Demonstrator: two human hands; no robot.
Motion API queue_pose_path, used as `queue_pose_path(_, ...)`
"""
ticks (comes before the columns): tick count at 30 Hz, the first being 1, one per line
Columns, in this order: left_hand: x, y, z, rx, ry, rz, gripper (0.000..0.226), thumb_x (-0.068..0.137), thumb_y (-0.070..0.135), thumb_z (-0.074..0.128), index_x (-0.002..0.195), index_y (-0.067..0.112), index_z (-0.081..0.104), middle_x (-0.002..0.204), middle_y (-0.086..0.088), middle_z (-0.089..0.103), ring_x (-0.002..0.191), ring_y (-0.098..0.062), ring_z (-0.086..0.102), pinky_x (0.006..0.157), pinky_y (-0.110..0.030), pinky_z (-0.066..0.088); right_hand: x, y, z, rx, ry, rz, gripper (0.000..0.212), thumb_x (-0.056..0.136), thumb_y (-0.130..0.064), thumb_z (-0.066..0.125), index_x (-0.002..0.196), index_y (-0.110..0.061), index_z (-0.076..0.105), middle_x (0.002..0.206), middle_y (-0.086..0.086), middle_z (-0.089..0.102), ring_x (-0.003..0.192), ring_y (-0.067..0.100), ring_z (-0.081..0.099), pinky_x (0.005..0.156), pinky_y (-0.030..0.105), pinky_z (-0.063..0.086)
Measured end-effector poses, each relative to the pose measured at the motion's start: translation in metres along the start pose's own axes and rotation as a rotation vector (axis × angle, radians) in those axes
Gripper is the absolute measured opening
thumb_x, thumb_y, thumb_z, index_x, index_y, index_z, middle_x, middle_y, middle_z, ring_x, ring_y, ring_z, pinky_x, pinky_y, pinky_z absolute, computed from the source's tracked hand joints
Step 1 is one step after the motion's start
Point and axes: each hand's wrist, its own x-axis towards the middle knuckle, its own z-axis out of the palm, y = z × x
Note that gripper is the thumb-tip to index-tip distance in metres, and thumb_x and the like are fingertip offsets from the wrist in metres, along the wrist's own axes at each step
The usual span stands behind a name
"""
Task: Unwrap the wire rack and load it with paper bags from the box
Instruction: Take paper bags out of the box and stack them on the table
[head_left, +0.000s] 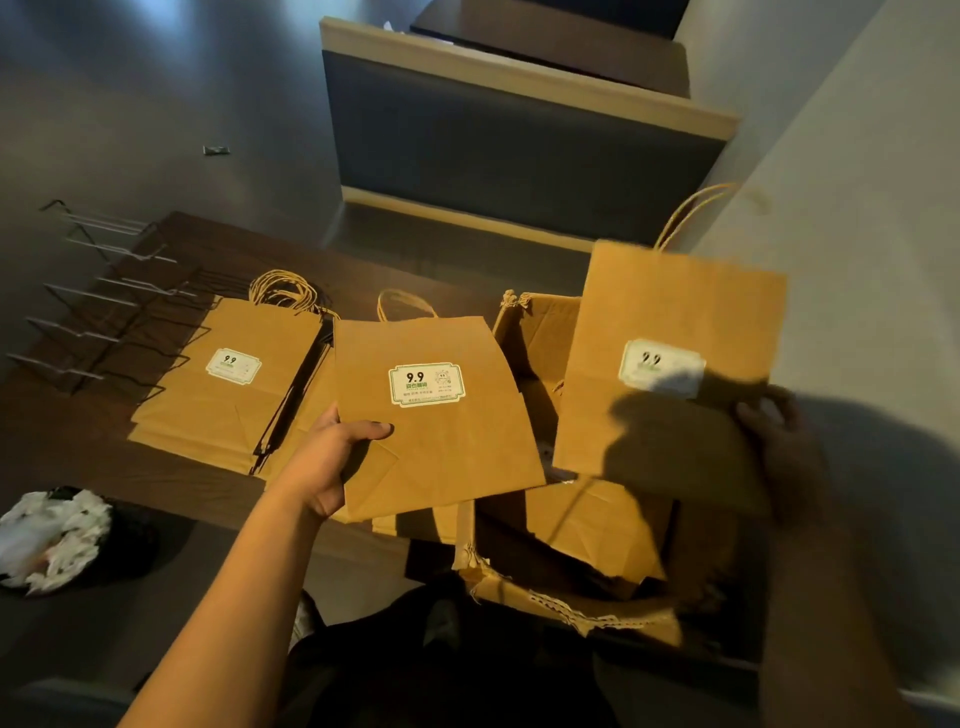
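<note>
My left hand (332, 462) grips a flat brown paper bag (441, 447) with a green-and-white sticker by its lower left edge, thumb on top, above the table. My right hand (779, 447), dark and blurred, holds a second brown paper bag (670, 312) by its lower right corner over the open cardboard box (524, 332). More bags lie inside the box. The wire rack (104, 312) lies on the dark table at the left, with a stack of paper bags (228, 384) resting in its near slots.
A bin lined in black and filled with white crumpled wrap (52, 535) stands on the floor at the lower left. A dark upholstered bench (519, 150) lies beyond the table. A pale wall (857, 208) runs along the right. A small wrapper (215, 150) lies on the floor.
</note>
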Motion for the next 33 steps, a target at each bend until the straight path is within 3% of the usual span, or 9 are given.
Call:
queue_pose_path(5,-0.003,0.001,0.002,0.035,-0.050,-0.057,0.047,0.091,-0.011,0.056,0.131,0.014,0.057,0.121,-0.016,0.072,0.108,-0.034,0.069,0.086,-0.044,0.055,-0.008,-0.014,0.032,0.310,-0.291,-0.028,0.036,0.107,-0.024,0.049,0.141,-0.014,0.052,0.139,0.020,0.059,0.123,0.044,0.059,0.096,0.066,0.049)
queue_pose_path(9,-0.004,-0.006,0.005,0.031,-0.013,-0.105,0.022,0.100,0.007,0.055,0.119,0.014,0.063,0.113,-0.014,0.074,0.091,-0.023,0.074,0.080,-0.039,0.056,-0.035,-0.009,0.115,-0.098,-0.402,0.029,0.019,0.099,-0.010,0.061,0.111,-0.026,0.060,0.109,0.012,0.074,0.082,0.016,0.075,0.068,0.031,0.060)
queue_pose_path(11,-0.005,-0.009,0.005,-0.045,-0.018,-0.167,0.029,0.106,0.032,0.049,0.122,0.015,0.066,0.112,-0.012,0.074,0.091,-0.024,0.075,0.080,-0.039,0.059,-0.045,0.013,0.154,-0.337,-0.513,0.038,0.026,0.095,-0.004,0.066,0.110,-0.024,0.056,0.111,0.016,0.074,0.074,0.012,0.072,0.071,0.033,0.059)
queue_pose_path(16,-0.001,-0.012,-0.005,-0.123,-0.128,-0.223,0.074,0.095,0.077,0.027,0.136,0.025,0.060,0.128,-0.015,0.070,0.116,-0.034,0.069,0.090,-0.047,0.057,-0.055,0.054,0.200,-0.761,-0.426,-0.122,0.028,0.079,-0.061,0.061,0.097,-0.040,0.052,0.073,-0.010,0.071,0.076,0.014,0.068,0.081,0.049,0.057)
queue_pose_path(18,-0.004,-0.010,-0.008,-0.125,-0.133,-0.224,0.069,0.095,0.073,0.036,0.134,0.021,0.061,0.127,-0.017,0.071,0.114,-0.035,0.069,0.086,-0.046,0.060,-0.056,0.055,0.204,-0.816,-0.369,-0.142,0.029,0.085,-0.058,0.061,0.094,-0.032,0.052,0.067,-0.004,0.064,0.068,0.018,0.062,0.075,0.044,0.056)
queue_pose_path(20,-0.004,-0.012,-0.010,-0.048,-0.147,-0.185,0.047,0.098,0.044,0.061,0.134,0.013,0.061,0.129,-0.020,0.069,0.112,-0.034,0.070,0.087,-0.045,0.059,-0.054,0.055,0.202,-0.836,-0.349,-0.160,0.031,0.091,-0.050,0.064,0.089,-0.021,0.052,0.065,-0.001,0.054,0.062,0.020,0.052,0.066,0.038,0.049)
queue_pose_path(23,0.001,-0.017,-0.010,0.052,-0.038,-0.106,0.030,0.095,0.001,0.063,0.124,0.010,0.062,0.124,-0.020,0.071,0.100,-0.030,0.074,0.087,-0.044,0.058,-0.047,0.055,0.197,-0.726,-0.351,-0.149,0.035,0.095,-0.048,0.062,0.076,-0.020,0.052,0.066,0.000,0.054,0.061,0.016,0.050,0.061,0.035,0.045)
queue_pose_path(27,0.004,-0.020,-0.009,0.028,0.006,-0.099,0.026,0.096,-0.004,0.059,0.117,0.010,0.064,0.112,-0.015,0.076,0.092,-0.027,0.075,0.085,-0.044,0.057,-0.007,0.089,0.172,-0.336,-0.172,0.224,0.027,0.102,-0.039,0.057,0.105,-0.012,0.062,0.090,0.007,0.066,0.058,0.014,0.054,0.049,0.026,0.045)
queue_pose_path(33,0.006,-0.025,-0.020,-0.005,0.038,-0.095,0.030,0.095,-0.004,0.060,0.122,0.010,0.064,0.114,-0.015,0.075,0.097,-0.029,0.074,0.086,-0.045,0.056,0.015,0.164,0.131,-0.430,0.003,0.653,0.053,0.099,-0.021,0.060,0.145,-0.004,0.043,0.146,0.012,0.050,0.132,0.038,0.049,0.102,0.041,0.044)
